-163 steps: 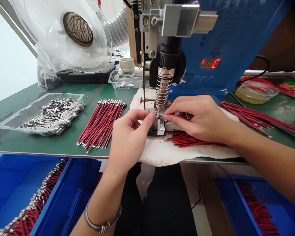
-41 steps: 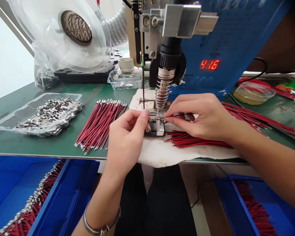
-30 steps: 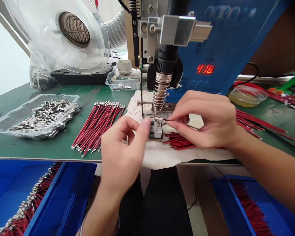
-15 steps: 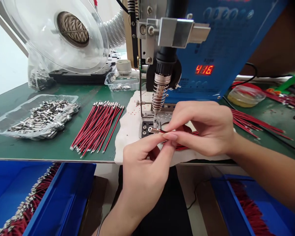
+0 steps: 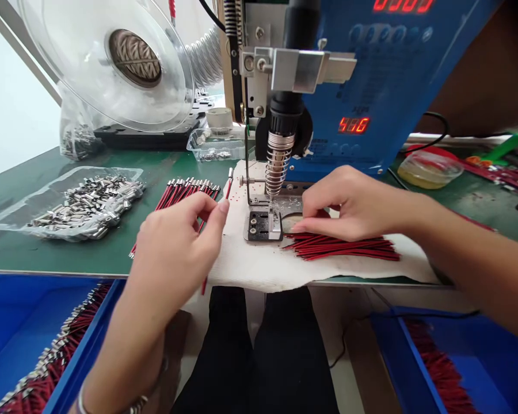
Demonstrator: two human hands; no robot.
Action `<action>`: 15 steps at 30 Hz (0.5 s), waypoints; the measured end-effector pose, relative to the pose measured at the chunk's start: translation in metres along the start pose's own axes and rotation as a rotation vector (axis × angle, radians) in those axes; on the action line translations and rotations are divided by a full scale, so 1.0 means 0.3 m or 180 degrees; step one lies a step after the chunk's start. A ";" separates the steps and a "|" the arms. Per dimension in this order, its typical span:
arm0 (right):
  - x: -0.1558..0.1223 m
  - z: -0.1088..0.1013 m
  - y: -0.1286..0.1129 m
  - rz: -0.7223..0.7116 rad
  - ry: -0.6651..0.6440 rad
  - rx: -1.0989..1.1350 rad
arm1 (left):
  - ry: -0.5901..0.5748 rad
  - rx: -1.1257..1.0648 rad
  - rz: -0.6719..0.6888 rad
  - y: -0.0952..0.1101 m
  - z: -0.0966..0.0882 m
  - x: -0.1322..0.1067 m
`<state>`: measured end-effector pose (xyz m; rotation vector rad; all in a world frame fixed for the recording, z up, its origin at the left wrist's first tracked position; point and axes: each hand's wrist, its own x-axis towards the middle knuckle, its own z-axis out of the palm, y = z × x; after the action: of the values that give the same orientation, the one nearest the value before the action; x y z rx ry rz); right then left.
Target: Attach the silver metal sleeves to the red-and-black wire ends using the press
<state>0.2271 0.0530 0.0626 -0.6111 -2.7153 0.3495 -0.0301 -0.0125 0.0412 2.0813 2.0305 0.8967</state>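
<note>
OCCLUSION: my left hand (image 5: 175, 247) is covering the lower part of the red wire (image 5: 227, 192) and much of the finished wire bundle (image 5: 185, 192) | my right hand (image 5: 349, 201) is hiding its fingertips' contact with the wire pile (image 5: 341, 247) | CUTOFF: the upper display (image 5: 399, 4) is running off the top edge | BLUR: the lower display (image 5: 353, 125) digits are reading unclear to me.

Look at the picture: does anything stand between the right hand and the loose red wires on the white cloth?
Nothing visible does. The right hand rests its fingers directly above the loose red wires on the white cloth, beside the small metal fixture.
</note>
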 end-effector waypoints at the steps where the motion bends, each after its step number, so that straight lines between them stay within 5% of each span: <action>1: 0.007 -0.021 0.004 0.0081 -0.0291 0.0065 | -0.0007 0.0296 -0.0008 -0.009 -0.008 0.021; 6: 0.043 -0.082 -0.008 0.0415 -0.1204 0.0332 | -0.0179 0.1259 0.0212 -0.022 -0.012 0.092; 12: 0.022 -0.008 0.004 0.0408 -0.0469 0.0242 | -0.0334 0.1944 0.0544 -0.026 0.016 0.134; 15: 0.003 0.025 0.020 0.0484 -0.0507 0.0142 | -0.0195 0.1965 0.0558 -0.039 0.014 0.126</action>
<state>0.2258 0.0573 0.0543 -0.8116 -2.8093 0.5159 -0.0406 0.0257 0.0451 2.5691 2.3295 0.2136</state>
